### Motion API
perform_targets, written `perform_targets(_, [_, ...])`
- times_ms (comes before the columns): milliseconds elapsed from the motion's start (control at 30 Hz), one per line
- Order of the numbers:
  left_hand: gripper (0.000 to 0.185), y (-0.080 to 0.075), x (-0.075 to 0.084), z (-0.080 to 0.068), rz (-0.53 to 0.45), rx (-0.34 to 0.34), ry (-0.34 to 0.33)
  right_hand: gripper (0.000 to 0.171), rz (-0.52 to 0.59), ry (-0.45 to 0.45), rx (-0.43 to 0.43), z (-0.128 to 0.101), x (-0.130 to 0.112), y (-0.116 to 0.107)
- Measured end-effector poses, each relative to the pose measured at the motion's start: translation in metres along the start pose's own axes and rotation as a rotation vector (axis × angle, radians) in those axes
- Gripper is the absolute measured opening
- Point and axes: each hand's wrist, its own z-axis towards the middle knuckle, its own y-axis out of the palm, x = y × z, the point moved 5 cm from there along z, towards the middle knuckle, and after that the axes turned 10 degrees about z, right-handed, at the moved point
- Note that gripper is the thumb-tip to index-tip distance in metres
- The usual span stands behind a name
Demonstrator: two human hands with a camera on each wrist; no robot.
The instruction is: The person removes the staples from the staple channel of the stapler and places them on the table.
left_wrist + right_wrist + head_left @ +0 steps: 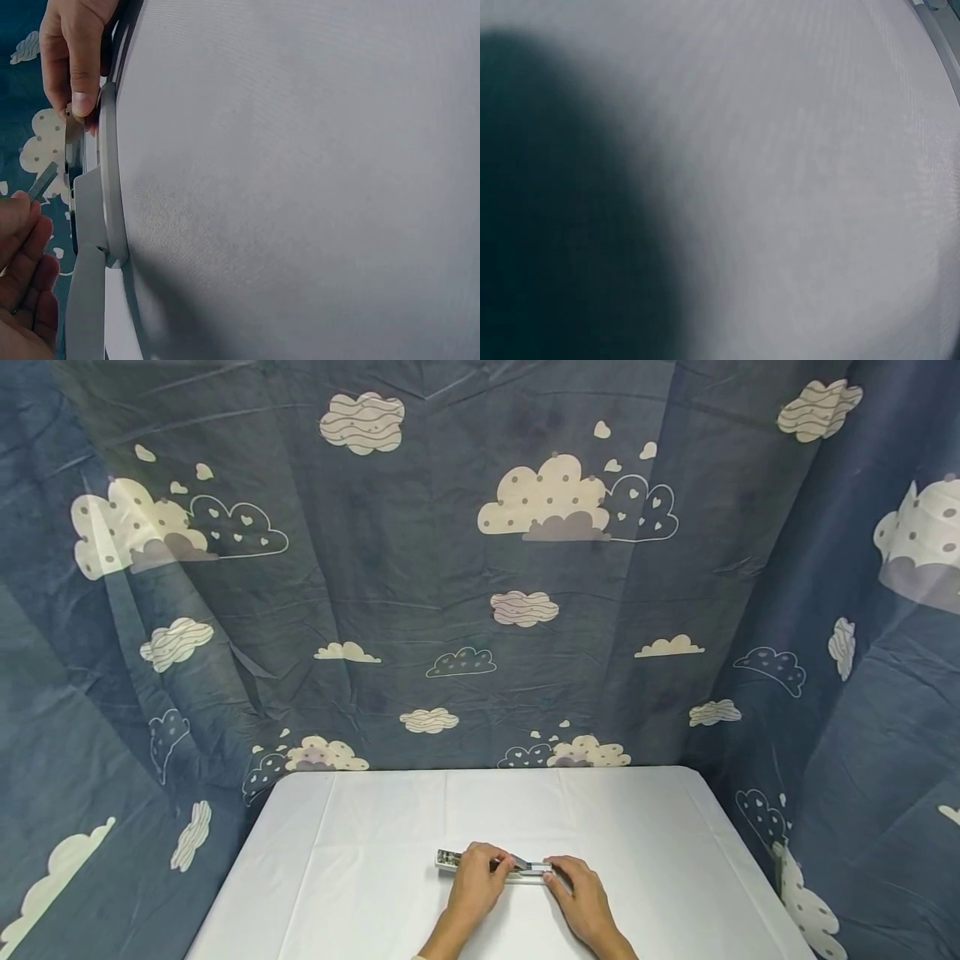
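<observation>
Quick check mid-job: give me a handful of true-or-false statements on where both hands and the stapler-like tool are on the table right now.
1. Both hands are on the tool. True: the left hand and the right hand each hold one end of the long grey stapler-like tool.
2. The tool lies on a bare wooden table. False: it lies on a white tablecloth.
3. The backdrop is plain black. False: the dark blue cloud-print cloth hangs behind and beside the table.
4. The tool lies crosswise in front of the person. True.
5. The right wrist view shows the fingers clearly. False: it shows only blurred white cloth and a shadow.
</observation>
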Motion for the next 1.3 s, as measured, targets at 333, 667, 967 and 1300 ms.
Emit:
perform_targets(333, [0.008, -0.015, -0.006, -0.002, -0.016, 0.023, -0.002, 0.028, -0.004, 0.021, -0.013, 0.0, 0.001, 0.001])
perform_targets(667, [0.005, -0.034, -0.016, -0.003, -0.028, 0.037, -0.052, 0.027, 0.0, -0.026, 0.01, 0.0, -0.003, -0.002])
perform_targets(967, [0.008, -0.043, -0.024, -0.002, -0.075, 0.059, -0.085, 0.027, 0.009, -0.002, -0.005, 0.002, -0.003, -0.002])
perform_targets(1300, [0.01, -0.064, -0.045, -0.011, -0.098, 0.139, -0.111, 0.025, -0.001, -0.045, 0.021, 0.0, -0.002, -0.002])
